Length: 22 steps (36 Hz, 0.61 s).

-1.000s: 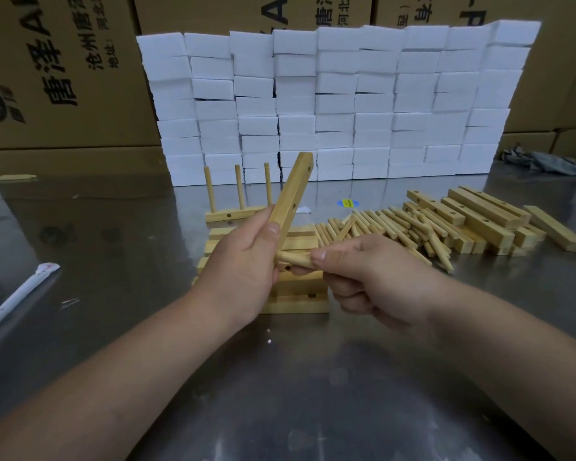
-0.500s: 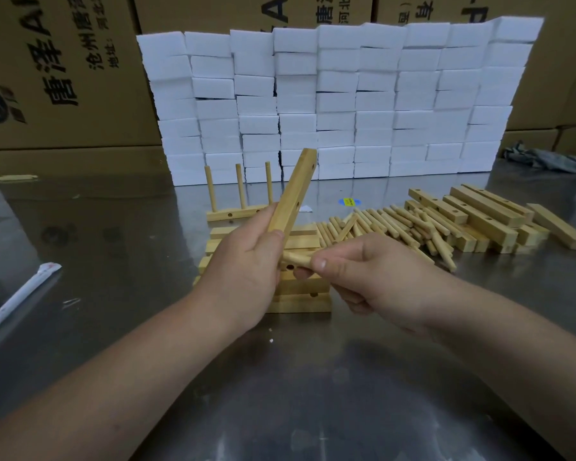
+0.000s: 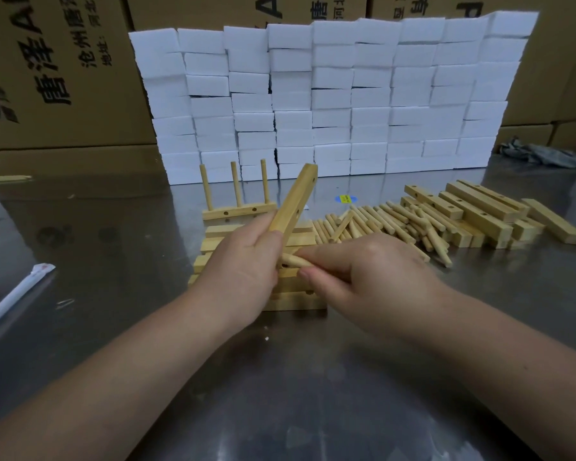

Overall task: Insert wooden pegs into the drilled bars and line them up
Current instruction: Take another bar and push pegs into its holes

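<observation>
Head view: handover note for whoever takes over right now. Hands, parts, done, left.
Left hand grips a drilled bar, tilted up. Right hand pinches a peg, tip at the bar's lower end; seated or not, cannot tell.
Done: one bar with three pegs stands at the back.
Left: loose pegs and spare bars lie to the right; flat bars lie under the hands.

One view only is given, taken from the head and faced forward and down; the metal table point(image 3: 113, 247) is seen close, white blocks point(image 3: 330, 94) toward 12 o'clock.
</observation>
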Each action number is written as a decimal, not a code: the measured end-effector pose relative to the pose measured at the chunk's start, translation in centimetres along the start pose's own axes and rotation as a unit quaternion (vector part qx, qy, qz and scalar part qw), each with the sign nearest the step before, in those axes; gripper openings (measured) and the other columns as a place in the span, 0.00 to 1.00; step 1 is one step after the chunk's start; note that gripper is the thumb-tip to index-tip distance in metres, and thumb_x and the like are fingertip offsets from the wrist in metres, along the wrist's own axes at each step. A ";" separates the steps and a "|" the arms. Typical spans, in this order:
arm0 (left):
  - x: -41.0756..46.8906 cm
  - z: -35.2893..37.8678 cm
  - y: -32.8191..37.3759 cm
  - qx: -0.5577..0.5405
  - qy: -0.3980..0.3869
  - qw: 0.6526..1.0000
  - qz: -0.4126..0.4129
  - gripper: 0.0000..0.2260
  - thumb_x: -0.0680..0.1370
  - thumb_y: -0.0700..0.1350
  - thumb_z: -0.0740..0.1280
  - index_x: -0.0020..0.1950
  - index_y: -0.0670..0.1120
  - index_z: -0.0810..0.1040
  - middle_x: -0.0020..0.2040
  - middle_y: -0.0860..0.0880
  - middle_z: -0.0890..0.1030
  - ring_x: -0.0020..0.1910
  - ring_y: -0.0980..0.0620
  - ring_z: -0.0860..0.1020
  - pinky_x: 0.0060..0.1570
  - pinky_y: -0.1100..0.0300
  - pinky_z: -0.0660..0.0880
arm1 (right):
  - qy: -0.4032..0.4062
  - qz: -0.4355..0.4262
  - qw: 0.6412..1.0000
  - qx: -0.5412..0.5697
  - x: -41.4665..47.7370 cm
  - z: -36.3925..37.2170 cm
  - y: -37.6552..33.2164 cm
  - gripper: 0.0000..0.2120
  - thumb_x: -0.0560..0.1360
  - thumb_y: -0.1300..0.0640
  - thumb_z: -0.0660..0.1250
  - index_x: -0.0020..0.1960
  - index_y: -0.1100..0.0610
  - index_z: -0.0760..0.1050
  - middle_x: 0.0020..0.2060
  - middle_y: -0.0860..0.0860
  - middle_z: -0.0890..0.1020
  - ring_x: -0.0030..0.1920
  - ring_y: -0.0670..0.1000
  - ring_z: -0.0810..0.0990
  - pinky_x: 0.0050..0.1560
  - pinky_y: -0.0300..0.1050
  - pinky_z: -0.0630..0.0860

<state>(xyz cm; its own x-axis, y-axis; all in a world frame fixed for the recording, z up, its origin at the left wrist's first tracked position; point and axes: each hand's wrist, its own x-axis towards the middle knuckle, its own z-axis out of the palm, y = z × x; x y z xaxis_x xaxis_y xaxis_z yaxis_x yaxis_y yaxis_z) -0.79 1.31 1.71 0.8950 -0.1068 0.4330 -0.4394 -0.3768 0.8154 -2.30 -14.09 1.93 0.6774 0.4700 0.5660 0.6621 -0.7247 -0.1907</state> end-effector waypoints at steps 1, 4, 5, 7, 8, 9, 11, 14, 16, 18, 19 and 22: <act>0.0 0.0 0.0 -0.003 0.007 1.000 0.004 0.12 0.75 0.48 0.54 0.41 0.47 0.75 0.25 0.54 0.66 0.25 0.56 0.64 0.25 0.63 0.62 | -0.004 0.008 1.000 0.020 0.1 0.1 0.0 0.12 0.75 0.46 0.60 0.51 0.44 0.80 0.27 0.44 0.75 0.30 0.45 0.71 0.30 0.36 0.64; 0.3 0.2 -0.1 -0.051 0.049 0.997 -0.007 0.12 0.75 0.48 0.54 0.40 0.52 0.77 0.27 0.54 0.68 0.26 0.57 0.66 0.25 0.65 0.63 | 0.015 0.040 0.992 0.118 0.7 -0.2 0.0 0.16 0.71 0.39 0.55 0.50 0.38 0.78 0.31 0.45 0.80 0.34 0.43 0.76 0.39 0.44 0.74; 0.4 0.3 -0.1 -0.068 0.066 0.995 -0.017 0.13 0.78 0.45 0.55 0.41 0.53 0.77 0.27 0.54 0.68 0.26 0.58 0.66 0.26 0.65 0.64 | 0.031 0.058 0.987 0.146 0.8 -0.3 0.2 0.17 0.70 0.36 0.52 0.52 0.36 0.75 0.34 0.48 0.82 0.36 0.44 0.78 0.41 0.47 0.76; 0.8 0.2 -0.2 -0.092 0.111 0.988 -0.046 0.15 0.80 0.42 0.54 0.41 0.55 0.77 0.25 0.58 0.69 0.24 0.61 0.67 0.28 0.64 0.66 | 0.079 0.090 0.979 0.164 0.8 -0.8 1.1 0.29 0.68 0.34 0.47 0.51 0.48 0.79 0.34 0.54 0.81 0.35 0.48 0.78 0.40 0.51 0.76; 1.0 0.0 -0.3 -0.104 0.137 0.983 -0.062 0.16 0.79 0.41 0.54 0.41 0.56 0.77 0.23 0.59 0.70 0.23 0.63 0.67 0.29 0.63 0.67 | 0.103 0.112 0.975 0.164 0.8 -1.1 1.8 0.32 0.69 0.34 0.46 0.48 0.54 0.80 0.32 0.53 0.80 0.34 0.47 0.76 0.38 0.50 0.74; 1.3 -0.2 -0.4 -0.109 0.159 0.979 -0.071 0.16 0.79 0.41 0.54 0.41 0.56 0.77 0.23 0.60 0.71 0.23 0.64 0.68 0.30 0.64 0.67 | 0.128 0.143 0.968 0.162 0.9 -1.2 2.6 0.30 0.71 0.36 0.47 0.48 0.54 0.80 0.32 0.51 0.79 0.34 0.45 0.76 0.37 0.47 0.72; 1.5 -0.6 -0.6 -0.103 0.177 0.976 -0.072 0.17 0.79 0.39 0.54 0.43 0.56 0.78 0.25 0.59 0.71 0.23 0.64 0.68 0.27 0.67 0.66 | 0.140 0.200 0.962 0.122 1.1 -1.0 4.4 0.23 0.75 0.42 0.50 0.50 0.53 0.80 0.36 0.48 0.81 0.37 0.44 0.77 0.39 0.46 0.72; 1.3 -0.5 -0.6 -0.113 0.177 0.974 -0.080 0.16 0.79 0.42 0.54 0.42 0.59 0.77 0.30 0.58 0.70 0.27 0.61 0.69 0.29 0.65 0.67 | 0.053 0.228 0.972 0.027 1.5 0.1 6.6 0.16 0.77 0.54 0.55 0.61 0.51 0.76 0.58 0.50 0.78 0.57 0.50 0.74 0.55 0.47 0.68; 1.0 -0.2 -0.6 -0.116 0.169 0.976 -0.076 0.15 0.80 0.43 0.55 0.42 0.60 0.76 0.32 0.57 0.70 0.30 0.59 0.69 0.32 0.64 0.69 | -0.032 0.193 0.981 -0.005 1.5 1.3 7.4 0.22 0.76 0.59 0.57 0.70 0.50 0.65 0.69 0.49 0.68 0.69 0.50 0.63 0.66 0.44 0.59; 0.9 -0.1 -0.7 -0.111 0.152 0.980 -0.062 0.15 0.80 0.44 0.55 0.43 0.61 0.76 0.30 0.59 0.73 0.28 0.62 0.70 0.30 0.66 0.70 | -0.094 0.159 0.982 -0.026 1.6 2.4 7.7 0.27 0.77 0.59 0.57 0.74 0.49 0.58 0.74 0.48 0.59 0.73 0.48 0.54 0.70 0.43 0.50; 0.8 0.0 -0.7 -0.105 0.142 0.983 -0.054 0.15 0.80 0.44 0.54 0.43 0.61 0.75 0.28 0.62 0.74 0.27 0.64 0.70 0.29 0.67 0.70 | -0.114 0.149 0.982 -0.035 1.7 2.9 7.7 0.27 0.77 0.59 0.56 0.74 0.48 0.56 0.75 0.47 0.56 0.74 0.48 0.50 0.71 0.43 0.46; 0.7 0.0 -0.7 -0.091 0.123 0.987 -0.047 0.15 0.81 0.44 0.54 0.43 0.62 0.74 0.25 0.67 0.72 0.25 0.66 0.69 0.25 0.69 0.69 | -0.147 0.135 0.978 -0.060 1.8 3.5 7.8 0.25 0.78 0.55 0.55 0.74 0.47 0.57 0.75 0.46 0.54 0.75 0.49 0.48 0.73 0.49 0.46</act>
<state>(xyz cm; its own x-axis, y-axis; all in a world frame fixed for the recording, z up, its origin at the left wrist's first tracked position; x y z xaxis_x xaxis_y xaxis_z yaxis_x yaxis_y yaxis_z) 0.14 1.51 1.40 0.8965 0.1563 0.4146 -0.3821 -0.2011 0.9020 5.22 -17.09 -1.36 0.8965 0.3652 0.2507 0.4163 -0.8881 -0.1949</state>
